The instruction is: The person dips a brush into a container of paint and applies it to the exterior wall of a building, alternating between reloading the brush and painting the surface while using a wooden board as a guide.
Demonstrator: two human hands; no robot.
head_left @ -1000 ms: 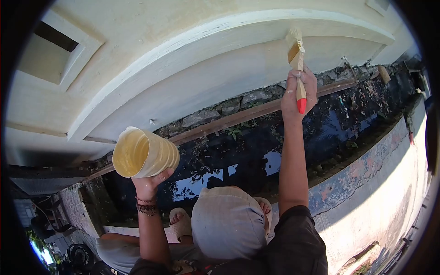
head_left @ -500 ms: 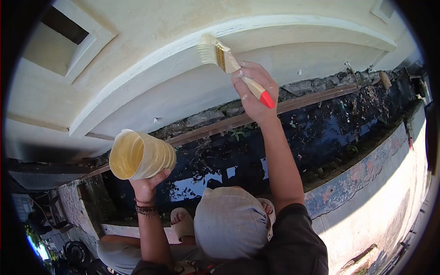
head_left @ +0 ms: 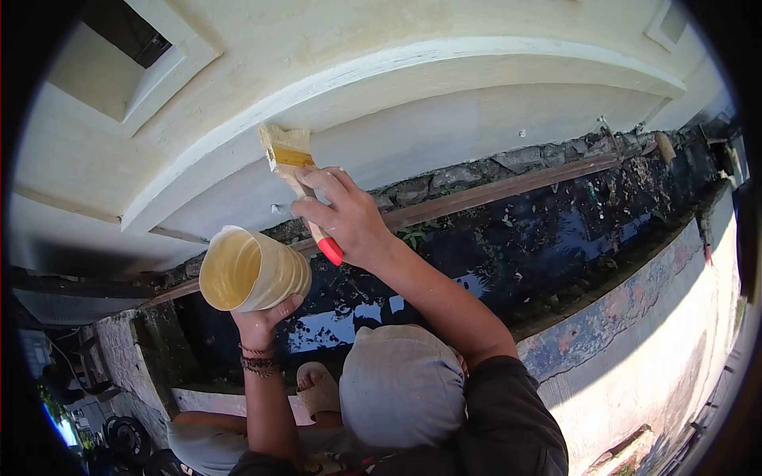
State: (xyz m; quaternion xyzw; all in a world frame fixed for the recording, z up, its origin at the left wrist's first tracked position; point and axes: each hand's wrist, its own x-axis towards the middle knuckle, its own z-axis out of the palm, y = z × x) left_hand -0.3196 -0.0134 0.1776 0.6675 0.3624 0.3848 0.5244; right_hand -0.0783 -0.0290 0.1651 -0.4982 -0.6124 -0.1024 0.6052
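Observation:
In my right hand (head_left: 345, 218) is a wide paintbrush (head_left: 295, 178) with a wooden handle and a red end. Its pale, paint-coated bristles point up and overlap the raised curved moulding (head_left: 349, 87) of the cream wall (head_left: 333, 32). My left hand (head_left: 266, 317) grips a cut-off plastic container (head_left: 278, 274) from below and the side. The container is tilted with its mouth toward the left, and yellowish paint coats its inside. The brush handle's red end is above and right of the container's rim.
A ditch of dark water (head_left: 508, 238) with floating litter runs beneath the wall. A long plank (head_left: 492, 190) lies along the wall's stone footing. My grey-clothed knee (head_left: 405, 389) and a sandalled foot (head_left: 319, 389) are below, near a peeling low wall (head_left: 603, 325).
My right hand has moved the paintbrush left and down along the moulding, closer to the container. The container has shifted slightly right.

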